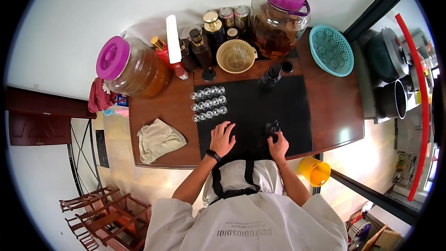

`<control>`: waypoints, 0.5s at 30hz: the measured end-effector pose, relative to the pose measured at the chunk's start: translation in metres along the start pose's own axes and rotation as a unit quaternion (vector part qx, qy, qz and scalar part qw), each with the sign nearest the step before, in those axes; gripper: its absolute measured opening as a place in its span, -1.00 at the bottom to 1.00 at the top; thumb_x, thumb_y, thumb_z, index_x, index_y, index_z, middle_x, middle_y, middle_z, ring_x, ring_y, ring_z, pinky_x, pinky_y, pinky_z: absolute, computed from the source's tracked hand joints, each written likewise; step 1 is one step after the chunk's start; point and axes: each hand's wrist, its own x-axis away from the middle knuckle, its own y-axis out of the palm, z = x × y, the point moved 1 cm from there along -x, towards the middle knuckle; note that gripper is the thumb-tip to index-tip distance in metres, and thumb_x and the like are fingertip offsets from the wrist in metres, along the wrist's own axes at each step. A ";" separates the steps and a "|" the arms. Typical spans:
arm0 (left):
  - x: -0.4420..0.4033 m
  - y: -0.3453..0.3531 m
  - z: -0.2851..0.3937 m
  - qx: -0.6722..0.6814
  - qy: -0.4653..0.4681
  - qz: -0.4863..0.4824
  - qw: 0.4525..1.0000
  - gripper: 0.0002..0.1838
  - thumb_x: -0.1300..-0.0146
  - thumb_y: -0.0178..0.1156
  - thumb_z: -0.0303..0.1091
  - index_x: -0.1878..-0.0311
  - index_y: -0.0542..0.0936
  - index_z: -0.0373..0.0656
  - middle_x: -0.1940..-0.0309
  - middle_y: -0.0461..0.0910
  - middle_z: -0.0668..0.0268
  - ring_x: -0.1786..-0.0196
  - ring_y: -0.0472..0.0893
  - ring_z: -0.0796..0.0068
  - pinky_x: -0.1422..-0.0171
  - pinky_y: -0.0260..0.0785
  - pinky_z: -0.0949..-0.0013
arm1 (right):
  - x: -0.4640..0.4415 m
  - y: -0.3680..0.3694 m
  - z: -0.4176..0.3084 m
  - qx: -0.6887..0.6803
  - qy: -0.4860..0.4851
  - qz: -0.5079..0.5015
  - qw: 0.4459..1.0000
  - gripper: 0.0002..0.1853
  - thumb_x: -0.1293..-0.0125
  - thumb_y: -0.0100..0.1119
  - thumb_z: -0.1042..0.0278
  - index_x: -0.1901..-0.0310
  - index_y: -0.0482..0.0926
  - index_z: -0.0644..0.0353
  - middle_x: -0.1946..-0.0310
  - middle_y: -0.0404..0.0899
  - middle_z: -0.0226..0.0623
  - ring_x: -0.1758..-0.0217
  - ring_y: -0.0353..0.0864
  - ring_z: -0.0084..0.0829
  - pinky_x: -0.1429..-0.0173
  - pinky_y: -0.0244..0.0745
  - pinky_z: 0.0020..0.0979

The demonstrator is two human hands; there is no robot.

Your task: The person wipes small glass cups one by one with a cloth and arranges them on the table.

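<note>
"Brown wood makes up this counter (337, 111), and what covers its middle?"

"Black mat (295, 107), reaching toward the near edge, where both hands are."

"How are they placed?"

"On the left hand (222, 140), a dark band at the wrist, the fingers are loosely spread with nothing visible between them. I can't tell whether they touch the mat."

"And the other?"

"Its fingers are closed: the right hand (278, 146) pinches a crumpled black piece (272, 128) over the near right part of the mat. What it's made of, I can't make out."

"What lies level with the hands?"

"Off to the left, on bare wood, a rumpled beige cloth (160, 142)."

"Farther in?"

"Small clear cups (209, 104) in three rows along the mat's left side, then a dark bottle (271, 75) upright toward the far right."

"Past that?"

"A tan basket (236, 56) near the middle, a turquoise basket (331, 50) at the right, two big glass jars with purple lids, and bottles and cans close to the white wall (139, 0)."
</note>
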 end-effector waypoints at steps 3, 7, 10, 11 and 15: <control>-0.027 -0.033 0.015 0.043 0.033 0.027 0.998 -0.58 -0.04 0.21 -0.41 -0.04 0.49 -0.06 -0.05 0.41 0.30 -0.08 0.43 0.26 -0.11 0.26 0.18 | -0.001 0.003 -0.001 0.006 -0.005 0.014 1.000 -0.80 0.03 0.25 0.35 0.37 0.47 0.16 0.51 0.55 -0.12 0.43 0.57 -0.05 0.35 0.46 -0.18; -0.086 -0.067 0.017 0.074 0.075 0.096 0.990 -0.65 -0.04 0.21 -0.46 0.04 0.51 -0.11 0.05 0.47 0.25 0.00 0.48 0.18 -0.06 0.31 0.18 | -0.006 0.005 -0.002 0.003 -0.042 0.034 0.999 -0.81 0.07 0.26 0.39 0.39 0.47 0.16 0.55 0.51 -0.18 0.47 0.54 -0.09 0.38 0.46 -0.21; -0.142 -0.076 0.007 0.071 0.079 0.123 0.987 -0.66 -0.04 0.21 -0.47 0.05 0.52 -0.15 0.03 0.47 0.21 -0.01 0.47 0.12 -0.08 0.33 0.13 | -0.012 0.008 -0.002 -0.012 -0.071 0.031 0.997 -0.78 0.10 0.25 0.39 0.38 0.46 0.16 0.54 0.51 -0.17 0.46 0.53 -0.07 0.38 0.45 -0.21; -0.161 -0.074 0.001 0.066 0.086 0.126 0.986 -0.65 -0.05 0.21 -0.47 0.03 0.52 -0.15 0.02 0.47 0.20 -0.02 0.47 0.10 -0.09 0.33 0.13 | -0.016 0.009 -0.001 -0.010 -0.060 0.029 0.998 -0.78 0.10 0.25 0.39 0.38 0.46 0.16 0.54 0.51 -0.17 0.46 0.53 -0.07 0.38 0.45 -0.21; -0.236 -0.060 -0.023 0.012 0.076 0.115 0.990 -0.60 -0.09 0.21 -0.43 -0.06 0.49 -0.10 -0.08 0.44 0.18 -0.09 0.44 0.07 -0.14 0.33 0.14 | -0.028 0.013 -0.003 0.011 -0.117 0.024 0.993 -0.79 0.17 0.24 0.42 0.42 0.45 0.14 0.56 0.44 -0.27 0.50 0.50 -0.19 0.41 0.44 -0.27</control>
